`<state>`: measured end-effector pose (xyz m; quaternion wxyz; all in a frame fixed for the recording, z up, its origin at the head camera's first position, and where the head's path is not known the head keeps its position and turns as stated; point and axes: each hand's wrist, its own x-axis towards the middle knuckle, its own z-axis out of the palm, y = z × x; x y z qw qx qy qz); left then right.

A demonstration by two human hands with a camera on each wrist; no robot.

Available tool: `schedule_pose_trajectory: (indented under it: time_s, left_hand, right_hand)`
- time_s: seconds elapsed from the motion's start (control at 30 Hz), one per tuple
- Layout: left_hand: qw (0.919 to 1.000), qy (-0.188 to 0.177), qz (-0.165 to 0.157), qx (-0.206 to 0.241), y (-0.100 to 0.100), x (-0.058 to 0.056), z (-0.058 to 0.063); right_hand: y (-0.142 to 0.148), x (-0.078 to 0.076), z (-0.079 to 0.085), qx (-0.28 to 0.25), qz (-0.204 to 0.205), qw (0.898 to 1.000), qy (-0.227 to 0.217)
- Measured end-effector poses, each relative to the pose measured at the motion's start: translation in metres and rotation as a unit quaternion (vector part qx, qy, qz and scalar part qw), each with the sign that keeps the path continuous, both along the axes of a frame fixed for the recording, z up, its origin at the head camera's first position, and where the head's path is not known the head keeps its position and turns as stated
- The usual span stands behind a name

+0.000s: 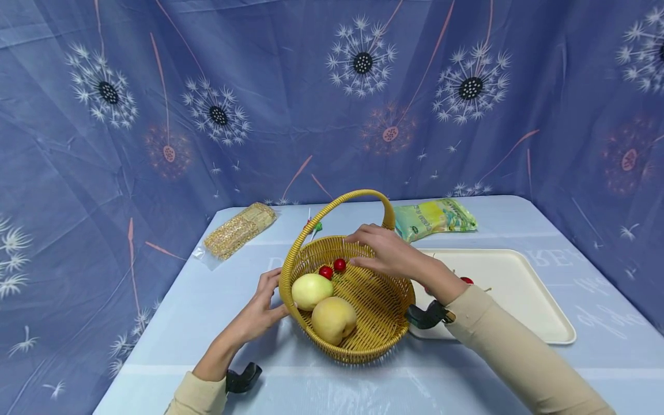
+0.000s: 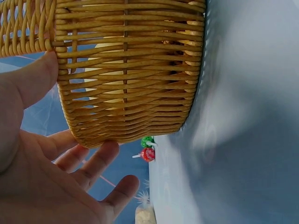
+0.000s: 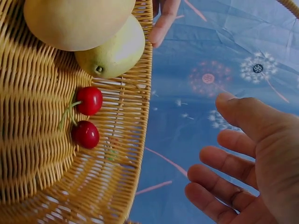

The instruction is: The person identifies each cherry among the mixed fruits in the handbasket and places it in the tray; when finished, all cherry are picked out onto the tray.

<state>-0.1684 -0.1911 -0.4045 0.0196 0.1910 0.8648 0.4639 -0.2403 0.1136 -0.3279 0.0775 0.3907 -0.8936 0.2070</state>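
A round wicker basket with a tall arched handle stands in the middle of the table. In it lie a yellow peach-like fruit, a smaller yellow-green fruit and two red cherries with green stems. My left hand touches the basket's left side, thumb by the handle's base and fingers loosely spread along the rim in the left wrist view. Over the far right part of the basket, my right hand hovers with relaxed fingers and nothing between them.
Right of the basket lies a cream tray bearing cherries, partly hidden by my right arm. A green-yellow packet lies behind it. Lollipops sit behind the basket, and a clear bag of grain lies at the back left.
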Motion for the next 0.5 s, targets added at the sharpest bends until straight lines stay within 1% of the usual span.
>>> schedule_pose_trajectory:
  time_s: [0.13, 0.27, 0.4, 0.5]
  left_hand:
    - [1.0000, 0.001, 0.002, -0.001, 0.000, 0.000, 0.000]
    - [1.0000, 0.002, 0.003, -0.002, -0.001, -0.001, 0.000]
    - [1.0000, 0.004, -0.001, -0.002, -0.001, -0.001, 0.000]
    - [1.0000, 0.006, -0.005, -0.001, -0.001, -0.001, 0.000]
  right_hand:
    - [-0.011, -0.006, -0.002, 0.009, 0.001, 1.000, -0.016]
    - [-0.021, -0.014, -0.008, 0.008, 0.004, 0.999, -0.033]
    - [-0.030, -0.022, -0.018, 0.015, -0.008, 0.998, -0.060]
    - [-0.035, -0.029, -0.026, 0.029, -0.020, 0.996, -0.076]
